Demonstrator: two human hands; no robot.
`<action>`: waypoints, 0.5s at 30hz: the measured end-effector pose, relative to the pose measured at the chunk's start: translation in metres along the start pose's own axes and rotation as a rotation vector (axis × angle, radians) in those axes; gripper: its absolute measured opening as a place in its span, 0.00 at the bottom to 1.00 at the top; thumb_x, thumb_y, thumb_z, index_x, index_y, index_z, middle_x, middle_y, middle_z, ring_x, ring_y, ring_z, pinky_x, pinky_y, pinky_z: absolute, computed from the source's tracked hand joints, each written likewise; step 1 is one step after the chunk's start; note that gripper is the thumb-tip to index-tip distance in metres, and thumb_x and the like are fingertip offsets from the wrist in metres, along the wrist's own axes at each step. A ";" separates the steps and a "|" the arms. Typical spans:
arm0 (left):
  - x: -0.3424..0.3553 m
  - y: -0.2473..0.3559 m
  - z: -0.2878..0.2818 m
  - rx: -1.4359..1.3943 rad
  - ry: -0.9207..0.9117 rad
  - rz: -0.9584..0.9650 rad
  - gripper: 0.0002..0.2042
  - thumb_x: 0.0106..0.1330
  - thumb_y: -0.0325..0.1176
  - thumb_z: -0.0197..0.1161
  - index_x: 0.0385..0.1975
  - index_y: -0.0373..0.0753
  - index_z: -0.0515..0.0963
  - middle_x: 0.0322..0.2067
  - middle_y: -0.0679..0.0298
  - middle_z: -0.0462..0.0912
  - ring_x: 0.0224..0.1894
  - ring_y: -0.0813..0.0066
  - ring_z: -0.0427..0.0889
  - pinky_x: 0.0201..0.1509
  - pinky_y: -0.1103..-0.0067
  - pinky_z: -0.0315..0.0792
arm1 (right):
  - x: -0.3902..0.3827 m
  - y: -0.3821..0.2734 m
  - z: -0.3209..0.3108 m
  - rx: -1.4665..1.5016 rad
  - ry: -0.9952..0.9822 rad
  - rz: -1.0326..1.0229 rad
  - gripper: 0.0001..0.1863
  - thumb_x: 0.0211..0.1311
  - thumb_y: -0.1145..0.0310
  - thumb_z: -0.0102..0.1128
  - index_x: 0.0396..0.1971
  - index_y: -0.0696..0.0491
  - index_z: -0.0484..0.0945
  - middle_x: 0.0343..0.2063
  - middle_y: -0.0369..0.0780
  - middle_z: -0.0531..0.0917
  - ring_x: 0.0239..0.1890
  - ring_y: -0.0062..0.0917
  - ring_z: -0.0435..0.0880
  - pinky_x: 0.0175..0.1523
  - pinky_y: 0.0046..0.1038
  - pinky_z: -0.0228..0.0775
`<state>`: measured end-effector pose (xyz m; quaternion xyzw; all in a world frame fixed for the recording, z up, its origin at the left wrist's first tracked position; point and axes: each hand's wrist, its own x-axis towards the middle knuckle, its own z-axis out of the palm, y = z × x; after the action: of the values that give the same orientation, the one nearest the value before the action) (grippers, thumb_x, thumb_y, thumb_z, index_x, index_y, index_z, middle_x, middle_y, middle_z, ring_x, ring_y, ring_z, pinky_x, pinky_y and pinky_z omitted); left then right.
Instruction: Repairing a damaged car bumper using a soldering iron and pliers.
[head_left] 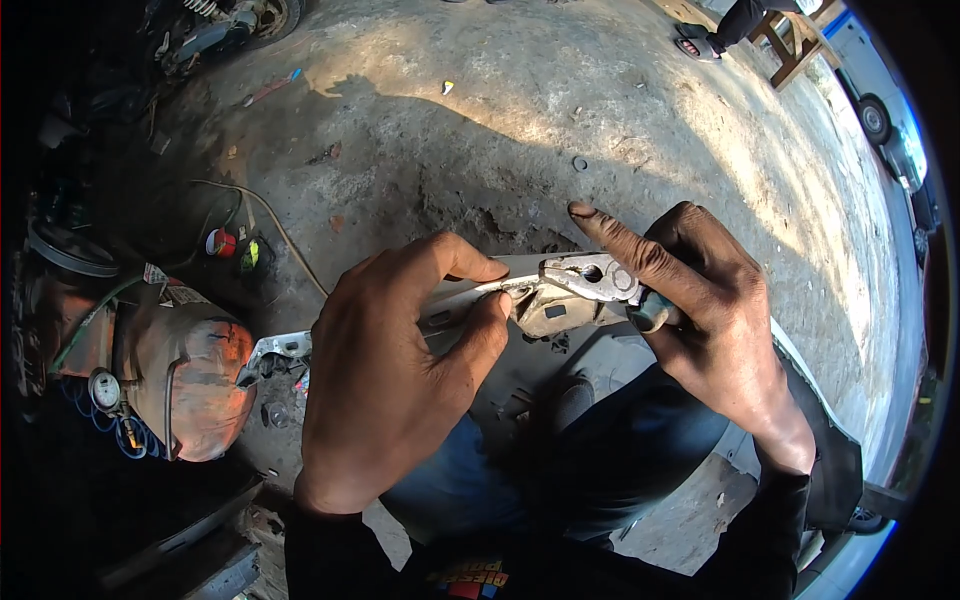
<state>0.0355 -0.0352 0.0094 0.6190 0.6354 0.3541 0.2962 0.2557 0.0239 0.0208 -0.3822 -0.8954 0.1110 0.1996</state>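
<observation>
A long white panel [447, 303], its kind unclear, lies crosswise over my legs, with a dirty, pale bracket-like part [552, 314] along its middle. My left hand [385, 365] is closed on the panel's upper edge, thumb below and index finger above. Metal pliers [606, 279] with a teal grip are in my right hand [715, 315], whose index finger stretches out past them. The pliers' jaws point left and lie at the panel edge, just right of my left fingertips. Whether they bite on the edge, I cannot tell.
An orange tank [215, 385] with a pressure gauge [104, 390] stands at the left. A thin hose [275, 222] and a red can [220, 242] lie beyond it. Farther off are a motorcycle [215, 40], a wooden bench [790, 50] and another person's sandalled foot [697, 45].
</observation>
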 end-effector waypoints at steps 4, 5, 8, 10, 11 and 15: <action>0.000 0.003 0.000 -0.057 -0.006 -0.026 0.08 0.55 0.28 0.66 0.33 0.37 0.76 0.30 0.57 0.82 0.35 0.56 0.81 0.44 0.67 0.70 | 0.004 -0.001 0.003 0.264 0.011 0.117 0.28 0.42 0.79 0.71 0.50 0.52 0.80 0.28 0.39 0.78 0.29 0.29 0.79 0.36 0.30 0.72; 0.000 0.004 0.000 -0.041 -0.011 -0.031 0.08 0.55 0.28 0.67 0.32 0.37 0.76 0.30 0.57 0.82 0.36 0.56 0.81 0.44 0.67 0.70 | 0.006 -0.003 0.006 0.264 0.011 0.118 0.28 0.42 0.79 0.71 0.50 0.52 0.80 0.28 0.39 0.78 0.29 0.29 0.79 0.36 0.30 0.72; -0.001 0.004 0.000 -0.026 -0.008 -0.035 0.08 0.54 0.28 0.67 0.32 0.37 0.76 0.31 0.57 0.82 0.36 0.56 0.81 0.45 0.67 0.70 | 0.019 -0.007 0.014 0.430 0.080 0.140 0.22 0.49 0.72 0.73 0.46 0.57 0.80 0.32 0.42 0.82 0.32 0.27 0.83 0.39 0.29 0.75; -0.001 0.002 0.001 -0.024 -0.011 -0.040 0.09 0.54 0.28 0.67 0.32 0.37 0.76 0.30 0.58 0.82 0.36 0.56 0.81 0.45 0.68 0.69 | 0.026 -0.005 0.016 0.559 -0.005 0.163 0.21 0.50 0.68 0.74 0.43 0.60 0.79 0.33 0.42 0.84 0.35 0.24 0.83 0.41 0.29 0.75; -0.001 0.002 0.001 -0.025 -0.013 -0.045 0.09 0.54 0.28 0.67 0.32 0.37 0.76 0.30 0.59 0.82 0.36 0.56 0.81 0.45 0.68 0.69 | 0.030 -0.007 0.016 0.597 -0.031 0.162 0.21 0.50 0.67 0.74 0.42 0.59 0.78 0.31 0.41 0.84 0.35 0.21 0.81 0.42 0.26 0.74; -0.002 0.003 -0.002 -0.004 -0.032 -0.043 0.09 0.53 0.28 0.68 0.32 0.38 0.75 0.30 0.60 0.81 0.34 0.57 0.80 0.45 0.68 0.69 | 0.039 -0.013 0.014 0.669 -0.124 0.202 0.22 0.49 0.66 0.75 0.42 0.59 0.78 0.30 0.39 0.83 0.34 0.19 0.80 0.43 0.24 0.72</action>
<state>0.0361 -0.0370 0.0127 0.6100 0.6432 0.3390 0.3152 0.2165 0.0423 0.0234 -0.3750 -0.7776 0.4401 0.2471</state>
